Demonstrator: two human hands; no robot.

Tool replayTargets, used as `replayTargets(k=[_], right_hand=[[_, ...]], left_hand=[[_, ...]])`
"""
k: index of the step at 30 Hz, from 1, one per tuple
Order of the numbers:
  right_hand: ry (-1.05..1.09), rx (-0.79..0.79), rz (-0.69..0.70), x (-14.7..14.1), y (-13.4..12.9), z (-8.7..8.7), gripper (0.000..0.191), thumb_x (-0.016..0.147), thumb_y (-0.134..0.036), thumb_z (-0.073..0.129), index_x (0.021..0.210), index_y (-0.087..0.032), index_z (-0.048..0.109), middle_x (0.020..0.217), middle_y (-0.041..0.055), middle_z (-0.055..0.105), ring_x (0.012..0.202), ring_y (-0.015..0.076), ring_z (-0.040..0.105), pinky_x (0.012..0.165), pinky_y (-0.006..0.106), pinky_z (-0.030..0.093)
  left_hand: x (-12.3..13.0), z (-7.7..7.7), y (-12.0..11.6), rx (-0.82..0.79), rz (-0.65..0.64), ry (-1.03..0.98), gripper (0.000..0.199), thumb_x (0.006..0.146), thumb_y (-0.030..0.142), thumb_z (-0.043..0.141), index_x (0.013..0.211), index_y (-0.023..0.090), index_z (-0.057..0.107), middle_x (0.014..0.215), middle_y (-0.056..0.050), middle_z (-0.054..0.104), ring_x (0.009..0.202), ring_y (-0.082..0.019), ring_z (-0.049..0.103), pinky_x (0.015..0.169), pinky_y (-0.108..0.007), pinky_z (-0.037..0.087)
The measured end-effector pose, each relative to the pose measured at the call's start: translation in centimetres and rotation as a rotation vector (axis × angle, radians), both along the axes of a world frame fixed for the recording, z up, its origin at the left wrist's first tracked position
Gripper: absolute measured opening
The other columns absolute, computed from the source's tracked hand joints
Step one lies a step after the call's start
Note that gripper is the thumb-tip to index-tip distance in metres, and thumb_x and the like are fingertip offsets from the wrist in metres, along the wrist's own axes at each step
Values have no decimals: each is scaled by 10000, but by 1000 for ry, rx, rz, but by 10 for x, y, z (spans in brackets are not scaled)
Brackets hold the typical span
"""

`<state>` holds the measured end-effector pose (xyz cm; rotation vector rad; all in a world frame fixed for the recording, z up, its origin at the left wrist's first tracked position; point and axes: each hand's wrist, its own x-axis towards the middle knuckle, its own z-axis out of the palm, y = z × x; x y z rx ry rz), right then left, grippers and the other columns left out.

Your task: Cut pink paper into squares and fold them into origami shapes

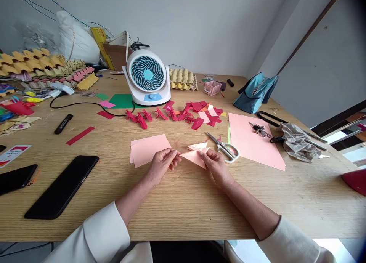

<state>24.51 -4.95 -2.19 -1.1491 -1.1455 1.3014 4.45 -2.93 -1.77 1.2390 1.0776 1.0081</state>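
Observation:
Between my hands is a small pink folded paper (195,157), shaped like a triangle. My right hand (217,164) grips its right side, thumb on top. My left hand (165,162) pinches the paper's left tip between thumb and finger. Just behind it lies another pale folded paper piece (197,145), partly hidden by the one I hold. Flat pink paper sheets (150,148) lie beside my left hand. To the right of my right hand rest scissors (228,150) with white handles, their blades pointing away to the left.
Red paper cutouts and scraps (171,114) stretch across the middle, before a white fan (148,78). Large pink sheets (248,141) bear a bunch of keys (260,129). At left lie a black tablet (63,186), a phone (17,179) and a marker (63,124). A blue bag (256,92) stands back right.

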Motion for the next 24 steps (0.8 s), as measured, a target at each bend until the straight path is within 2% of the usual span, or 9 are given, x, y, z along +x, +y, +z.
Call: replayTargets(k=[5, 11, 17, 24], right_hand=[[3, 15, 8, 2, 2, -8, 417, 772, -560, 672, 653, -168, 595, 603, -15, 518, 542, 101, 385, 522, 248, 289], [-38, 64, -14, 2, 2, -10, 416, 782, -566, 657, 657, -178, 577, 628, -5, 538, 569, 117, 420, 535, 256, 324], [-132, 113, -31, 1, 2, -9, 431, 797, -557, 640, 621, -185, 513, 593, -20, 432, 553, 106, 334, 497, 248, 257], [-153, 92, -15, 0, 3, -14, 383, 843, -514, 609, 679, -180, 520, 620, -15, 436, 578, 109, 342, 520, 253, 271]], left_hand=[[0, -1, 1, 82, -10, 49, 334, 757, 468, 680, 750, 141, 615, 711, -22, 610, 554, -86, 494, 453, -198, 423], [0, -1, 1, 70, 13, 63, 331, 770, 466, 662, 727, 141, 614, 686, -17, 596, 542, -89, 489, 434, -201, 411], [-1, -6, 3, 98, 12, 113, 292, 759, 432, 671, 733, 143, 641, 683, -18, 624, 515, -83, 478, 447, -205, 403], [-1, -5, 1, 157, 33, 214, 266, 814, 384, 593, 704, 143, 614, 641, 13, 586, 448, -52, 412, 435, -204, 336]])
